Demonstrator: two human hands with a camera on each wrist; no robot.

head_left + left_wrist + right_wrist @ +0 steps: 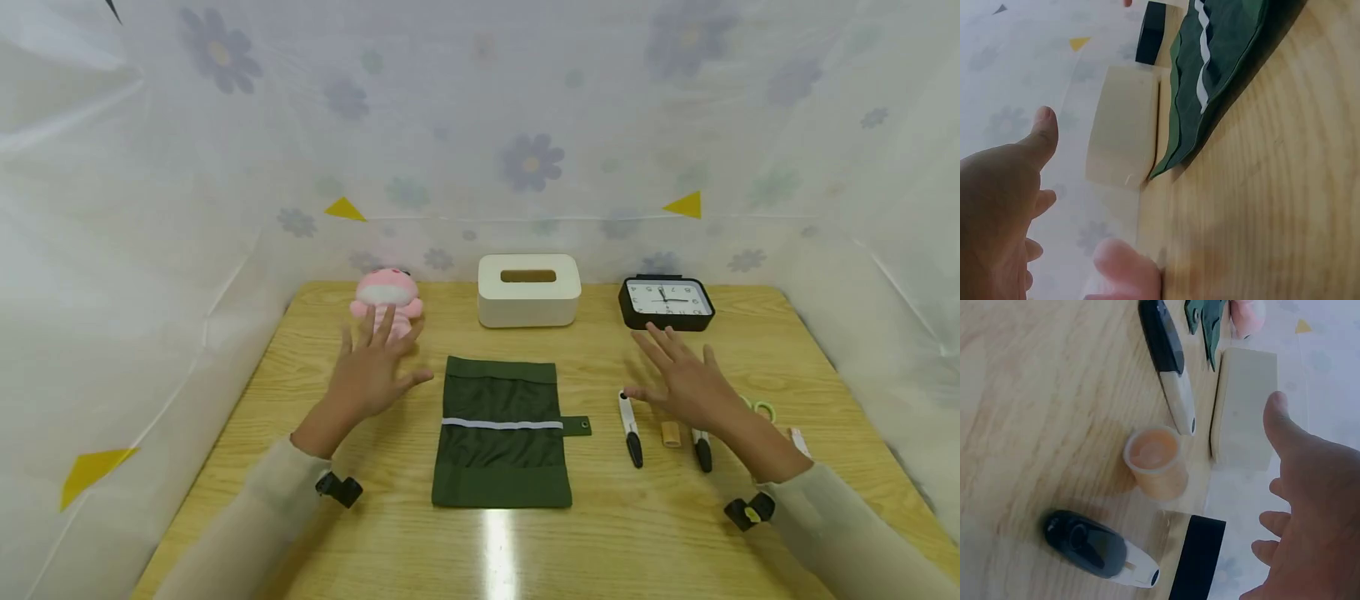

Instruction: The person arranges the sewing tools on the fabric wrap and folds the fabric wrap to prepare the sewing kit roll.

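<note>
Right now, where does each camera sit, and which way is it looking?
Head: worn on the head, facing forward and down at the green roll-up pouch; left hand, right hand and sleeves show.
Left wrist: worn there, looking toward the white tissue box; the left hand shows.
Right wrist: worn there, looking over two black-and-white tools toward the white tissue box; the right hand shows.
Both wrist views share the white tissue box, green roll-up pouch and pink plush toy.

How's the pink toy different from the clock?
The pink toy is mostly pink with some white, but the clock has a black frame and white face. The pink toy is rounded, while the clock is boxy. The clock shows numbers; the pink toy shows none. Both are toward the table's far edge.
</note>
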